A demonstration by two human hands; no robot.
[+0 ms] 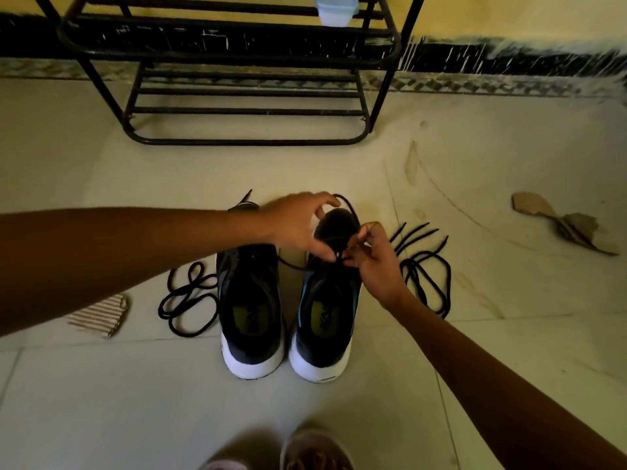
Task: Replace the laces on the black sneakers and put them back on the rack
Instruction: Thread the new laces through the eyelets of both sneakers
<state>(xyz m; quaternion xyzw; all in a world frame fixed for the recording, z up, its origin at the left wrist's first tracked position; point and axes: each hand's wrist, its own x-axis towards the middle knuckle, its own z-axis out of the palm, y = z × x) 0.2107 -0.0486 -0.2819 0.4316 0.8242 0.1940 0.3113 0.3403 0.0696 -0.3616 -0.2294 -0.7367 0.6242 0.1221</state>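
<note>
Sneakers (324, 340) paired, L hand (298, 222), R hand (376, 262) pinch lace (291, 263)

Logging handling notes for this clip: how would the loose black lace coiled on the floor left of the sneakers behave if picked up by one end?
The loose lace would probably hang limp: it lies in slack, overlapping loops. It looks thin, so likely very light. Its loops cross, so it may snag on itself when lifted.

sneakers (285, 300) before rack (237, 79), laces (190, 296) beside
</note>
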